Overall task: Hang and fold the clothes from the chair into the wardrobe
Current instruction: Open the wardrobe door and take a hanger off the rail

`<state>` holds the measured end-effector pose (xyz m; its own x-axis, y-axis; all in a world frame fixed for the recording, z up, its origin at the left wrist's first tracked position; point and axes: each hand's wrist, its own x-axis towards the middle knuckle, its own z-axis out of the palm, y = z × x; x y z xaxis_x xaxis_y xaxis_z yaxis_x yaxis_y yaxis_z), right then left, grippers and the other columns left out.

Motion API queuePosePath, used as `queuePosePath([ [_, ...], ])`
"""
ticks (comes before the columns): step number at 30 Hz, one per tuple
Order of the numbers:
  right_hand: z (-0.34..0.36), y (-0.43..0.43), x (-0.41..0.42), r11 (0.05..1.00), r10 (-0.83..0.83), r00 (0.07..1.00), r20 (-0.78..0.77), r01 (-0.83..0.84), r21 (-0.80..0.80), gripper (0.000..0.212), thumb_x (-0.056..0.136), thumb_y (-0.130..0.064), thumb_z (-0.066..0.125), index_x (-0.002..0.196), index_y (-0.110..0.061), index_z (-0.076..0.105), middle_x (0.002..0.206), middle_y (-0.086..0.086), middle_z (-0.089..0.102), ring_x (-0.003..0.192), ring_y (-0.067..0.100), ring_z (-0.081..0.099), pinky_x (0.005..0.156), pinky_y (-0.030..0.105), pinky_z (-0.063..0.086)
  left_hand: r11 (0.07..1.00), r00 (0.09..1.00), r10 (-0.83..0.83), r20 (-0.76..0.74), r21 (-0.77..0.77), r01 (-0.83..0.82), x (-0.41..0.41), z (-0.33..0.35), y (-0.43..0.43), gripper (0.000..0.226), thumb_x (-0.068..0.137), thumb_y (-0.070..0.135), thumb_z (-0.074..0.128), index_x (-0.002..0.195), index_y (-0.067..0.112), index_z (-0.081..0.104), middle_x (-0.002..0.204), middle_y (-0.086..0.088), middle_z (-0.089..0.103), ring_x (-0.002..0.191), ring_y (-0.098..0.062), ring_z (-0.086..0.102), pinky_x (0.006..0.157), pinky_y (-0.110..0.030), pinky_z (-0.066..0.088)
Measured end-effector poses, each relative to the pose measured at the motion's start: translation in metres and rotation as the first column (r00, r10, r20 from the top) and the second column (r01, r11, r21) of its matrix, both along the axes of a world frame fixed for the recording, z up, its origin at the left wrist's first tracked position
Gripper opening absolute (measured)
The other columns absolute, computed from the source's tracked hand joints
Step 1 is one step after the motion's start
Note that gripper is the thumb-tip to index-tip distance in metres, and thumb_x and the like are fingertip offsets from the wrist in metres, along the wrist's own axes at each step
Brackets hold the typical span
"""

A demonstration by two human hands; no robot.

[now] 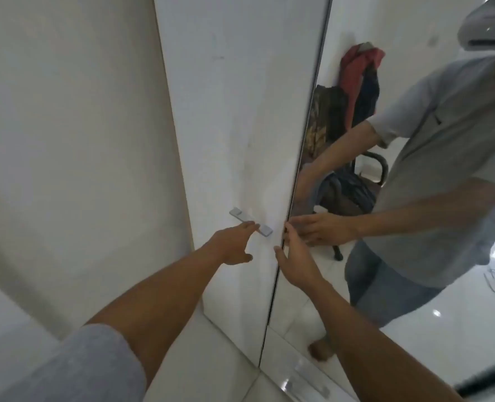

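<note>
Grey sleeve (75,369) is filling the lower left corner as a person is stretching both bare forearms towards a wardrobe (240,68), whose two tall doors are meeting at a thin dark seam. Left hand (233,242) is reaching out with fingers straight and thumb spread below, its fingertips resting on the flat metal handle (250,222) of the white door (226,140); it is holding nothing. Right hand (295,256) is lying loosely open too, fingers extended upward and fingertips touching the near edge of the mirrored door (339,303) just beside the seam; whether they are hooking that edge cannot be told. Pale floor tiles (220,369) are running up to the foot of the doors, and a plain wall (66,126) is standing to the left. Clothes (359,79) are showing only as a reflection in the mirror, hanging in a red and dark heap over the back of a black chair (381,166) behind the person, with a camouflage-patterned piece (324,117) draping beside them, well apart from both hands
</note>
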<state>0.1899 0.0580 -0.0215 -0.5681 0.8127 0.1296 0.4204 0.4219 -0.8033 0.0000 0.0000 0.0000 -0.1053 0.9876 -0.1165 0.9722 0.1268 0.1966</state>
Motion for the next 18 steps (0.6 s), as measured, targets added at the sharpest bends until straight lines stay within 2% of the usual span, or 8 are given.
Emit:
queuePosePath([
  [4, -0.007, 0.002, -0.007, 0.992, -0.124, 0.991, -0.053, 0.125, 0.017, 0.054, 0.102, -0.019, 0.05, 0.152, -0.015, 0.03, 0.141, 0.005, 0.052, 0.125, 0.018, 0.051, 0.106, 0.034, 0.044, 0.998, 0.997, -0.052, 0.065, 0.042, 0.049, -0.005, -0.012, 0.007, 0.093, 0.093, 0.031, 0.066, 0.157, 0.039, -0.001, 0.167, 0.005, 0.007, 0.141, -0.026, 0.041, 0.109, -0.044, 0.042],
  [7, -0.012, 0.002, -0.013, 0.984, -0.165, 0.978, -0.126, 0.172, 0.043, 0.048, 0.101, -0.015, 0.051, 0.147, -0.013, 0.037, 0.129, 0.004, 0.057, 0.112, 0.015, 0.056, 0.101, 0.04, 0.05, 0.99, 0.995, -0.08, 0.064, 0.122, 0.072, 0.001, -0.021, 0.005, 0.105, 0.093, 0.028, 0.065, 0.149, 0.052, -0.02, 0.166, -0.004, 0.014, 0.115, -0.034, 0.062, 0.093, -0.045, 0.053],
  [9, -0.014, 0.001, -0.014, 0.981, -0.181, 0.97, -0.159, 0.19, 0.042, 0.047, 0.101, -0.017, 0.051, 0.147, -0.014, 0.039, 0.129, 0.004, 0.057, 0.112, 0.014, 0.057, 0.098, 0.042, 0.052, 0.981, 0.994, -0.101, 0.049, 0.173, 0.091, 0.0, -0.023, 0.004, 0.11, 0.092, 0.027, 0.066, 0.145, 0.055, -0.026, 0.164, -0.006, 0.02, 0.1, -0.034, 0.067, 0.085, -0.046, 0.057],
  [14, -0.015, -0.013, -0.024, 0.981, -0.163, 0.965, -0.206, 0.18, 0.066, 0.049, 0.104, -0.03, 0.044, 0.151, -0.031, 0.029, 0.149, -0.004, 0.044, 0.131, 0.015, 0.05, 0.106, 0.047, 0.048, 0.975, 0.99, -0.14, 0.015, 0.176, 0.135, -0.009, -0.019, -0.012, 0.111, 0.092, 0.029, 0.068, 0.146, 0.052, -0.027, 0.159, -0.006, 0.029, 0.092, -0.027, 0.067, 0.079, -0.044, 0.059],
  [16, -0.006, -0.025, -0.031, 0.983, -0.163, 0.963, -0.213, 0.177, 0.047, 0.048, 0.105, -0.03, 0.041, 0.151, -0.029, 0.028, 0.148, -0.003, 0.047, 0.128, 0.015, 0.052, 0.105, 0.046, 0.049, 0.973, 0.989, -0.15, 0.002, 0.179, 0.148, -0.016, -0.019, -0.026, 0.113, 0.092, 0.031, 0.068, 0.144, 0.054, -0.029, 0.161, -0.005, 0.027, 0.094, -0.027, 0.068, 0.08, -0.045, 0.059],
  [18, 0.0, -0.039, -0.036, 0.985, -0.159, 0.962, -0.222, 0.171, 0.036, 0.046, 0.106, -0.025, 0.04, 0.15, -0.024, 0.031, 0.142, -0.002, 0.052, 0.121, 0.011, 0.056, 0.104, 0.038, 0.051, 0.972, 0.988, -0.156, -0.002, 0.177, 0.154, -0.023, -0.02, -0.041, 0.114, 0.091, 0.032, 0.069, 0.144, 0.054, -0.03, 0.161, -0.006, 0.026, 0.094, -0.027, 0.068, 0.079, -0.044, 0.06],
])
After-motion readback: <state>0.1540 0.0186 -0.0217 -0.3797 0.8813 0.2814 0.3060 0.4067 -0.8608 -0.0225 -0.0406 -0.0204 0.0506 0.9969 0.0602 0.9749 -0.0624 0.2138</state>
